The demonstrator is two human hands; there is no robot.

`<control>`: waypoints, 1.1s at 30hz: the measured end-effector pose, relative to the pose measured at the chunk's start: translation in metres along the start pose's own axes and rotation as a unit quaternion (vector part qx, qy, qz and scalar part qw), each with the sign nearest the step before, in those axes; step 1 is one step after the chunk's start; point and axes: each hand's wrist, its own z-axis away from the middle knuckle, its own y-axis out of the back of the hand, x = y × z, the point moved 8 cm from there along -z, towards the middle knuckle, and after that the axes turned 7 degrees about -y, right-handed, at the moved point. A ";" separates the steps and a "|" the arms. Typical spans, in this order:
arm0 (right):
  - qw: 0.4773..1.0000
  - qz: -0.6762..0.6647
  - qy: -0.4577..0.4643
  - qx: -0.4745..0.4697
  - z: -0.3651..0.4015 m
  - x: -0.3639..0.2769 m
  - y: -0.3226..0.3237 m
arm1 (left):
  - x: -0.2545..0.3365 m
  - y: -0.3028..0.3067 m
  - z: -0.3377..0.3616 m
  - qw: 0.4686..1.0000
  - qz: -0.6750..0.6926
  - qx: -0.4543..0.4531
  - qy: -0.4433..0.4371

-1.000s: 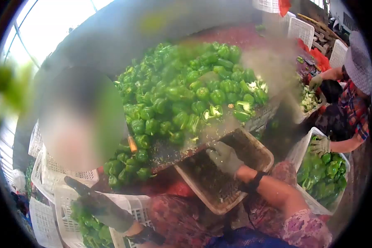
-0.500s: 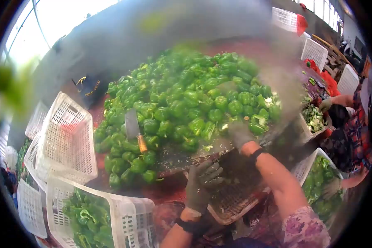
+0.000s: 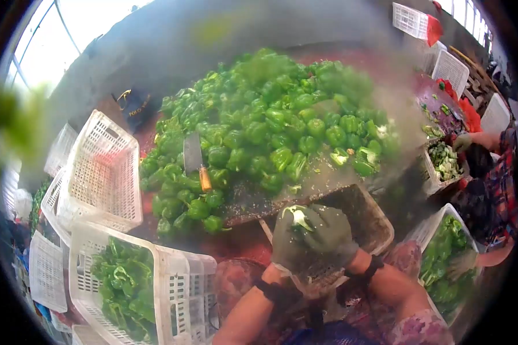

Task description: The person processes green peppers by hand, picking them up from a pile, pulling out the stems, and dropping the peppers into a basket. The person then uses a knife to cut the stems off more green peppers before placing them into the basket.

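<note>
Both of my gloved hands are pressed together over the crate in front of my body. My left hand [image 3: 288,244] and my right hand [image 3: 332,236] close round a green bell pepper [image 3: 298,217], whose pale inside shows at the top of the grip. The rest of it is hidden by the gloves. Below them is a dirty plastic crate [image 3: 379,223], partly covered by my hands. Just beyond, a large heap of green bell peppers [image 3: 282,135] covers the tabletop. On the heap's near left side lies a cleaver [image 3: 193,155] with a wooden handle, touched by neither hand.
At left, a white crate [image 3: 106,221] stands stacked on others, and a nearer white crate [image 3: 184,270] holds split peppers. To the right, a co-worker's gloved hand [image 3: 463,264] rests in a crate of peppers [image 3: 443,215]. A dark bag [image 3: 133,109] sits behind.
My right hand has come back from the heap's edge to meet my left hand, which moved right and up. A pepper with its pale inside showing is now between them.
</note>
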 end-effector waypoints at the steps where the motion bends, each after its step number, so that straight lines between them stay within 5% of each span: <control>1: 0.999 0.005 0.039 -0.031 0.003 0.003 -0.010 | 0.001 -0.006 0.002 0.998 0.052 0.014 0.019; 4: 0.992 -0.031 0.062 -0.108 0.005 0.011 -0.030 | -0.014 0.018 -0.005 0.988 -0.150 -0.005 -0.039; 6: 0.989 -0.041 0.034 -0.138 0.005 0.017 -0.037 | -0.015 0.031 -0.011 0.930 -0.346 -0.014 -0.118; 10: 0.984 -0.091 -0.015 -0.150 0.002 0.028 -0.048 | -0.015 0.023 -0.008 0.972 -0.219 -0.009 -0.080; 13: 0.975 -0.214 -0.038 -0.045 0.000 0.036 -0.041 | -0.010 0.009 -0.003 0.997 -0.073 0.030 -0.028; 14: 0.960 -0.250 -0.118 -0.044 0.000 0.047 -0.042 | -0.011 0.007 -0.002 0.998 -0.035 0.043 -0.016; 16: 0.907 -0.317 -0.276 -0.040 0.000 0.062 -0.039 | -0.006 -0.006 0.006 0.979 -0.192 0.017 -0.070; 17: 0.918 -0.298 -0.256 -0.054 0.004 0.068 -0.048 | -0.002 -0.013 0.009 0.958 -0.270 0.003 -0.096; 24: 0.933 -0.325 -0.140 -0.071 -0.013 0.059 -0.019 | -0.007 -0.009 -0.001 0.998 0.008 0.049 0.043; 26: 0.941 -0.303 -0.126 -0.090 -0.015 0.053 -0.013 | -0.005 -0.003 -0.003 1.000 -0.013 0.007 -0.027; 28: 0.960 -0.251 -0.082 -0.094 -0.015 0.044 -0.022 | 0.001 -0.016 0.000 0.996 0.063 0.059 0.020; 32: 0.974 -0.168 -0.051 -0.143 -0.005 0.034 -0.039 | 0.003 -0.002 0.001 0.988 -0.143 0.054 -0.027; 33: 0.982 -0.128 -0.034 -0.134 -0.004 0.026 -0.040 | 0.001 0.002 0.003 0.990 -0.077 0.117 0.003</control>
